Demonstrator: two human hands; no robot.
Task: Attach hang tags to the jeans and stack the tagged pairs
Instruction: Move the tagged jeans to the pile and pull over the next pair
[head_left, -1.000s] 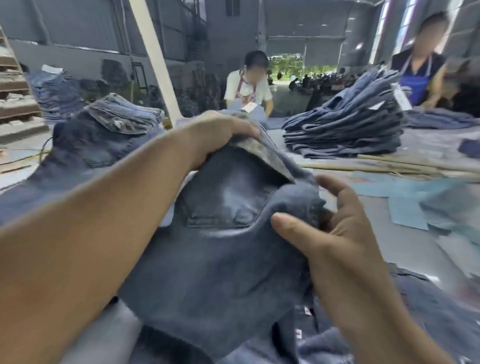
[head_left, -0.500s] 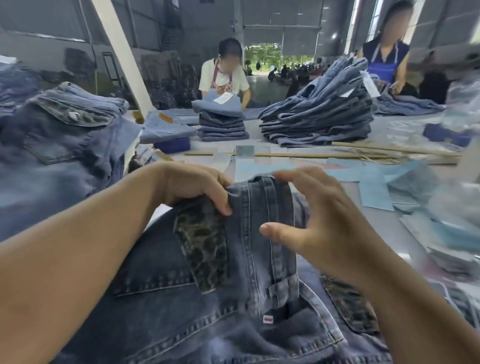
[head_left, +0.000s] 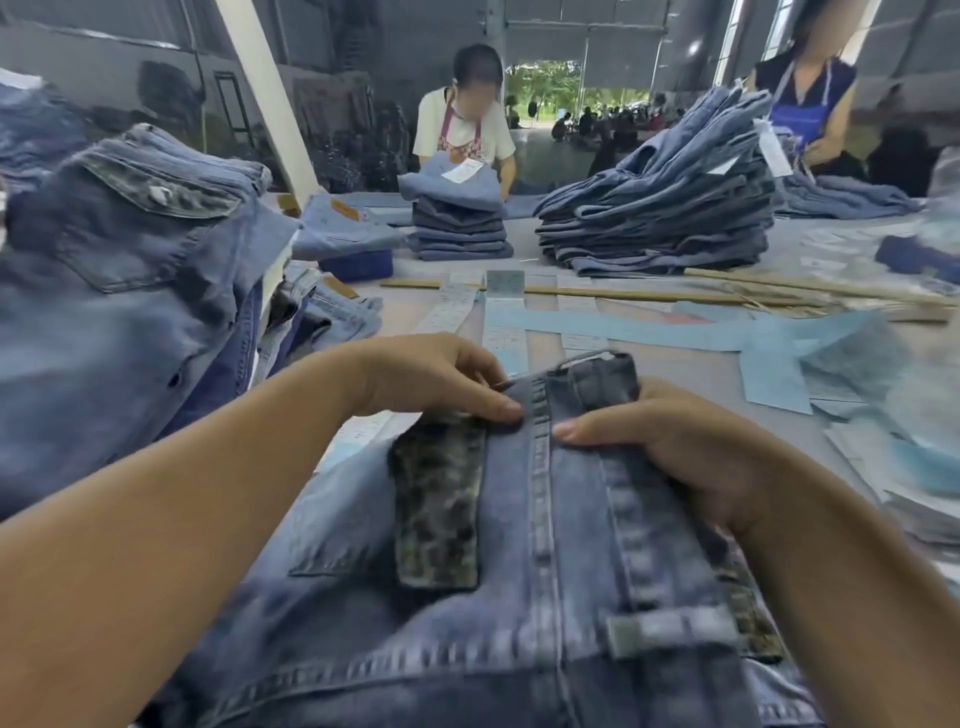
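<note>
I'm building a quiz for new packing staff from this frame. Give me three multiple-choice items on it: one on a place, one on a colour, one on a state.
1. Where does the leopard-print pocket flap lie?
A. Under the left hand
B. On the far stack
C. On the paper tags

2. What colour are the large paper sheets on the table?
A. Red
B. Light blue
C. Black

3. How does the right hand meet the jeans?
A. It hovers clear above
B. It grips the waistband edge
C. It holds a tag over them

Answers: 1 A, the flap starts just below the left hand's fingertips. 2 B, the sheets are pale blue. 3 B, the thumb lies on top and the fingers curl round the edge.
</note>
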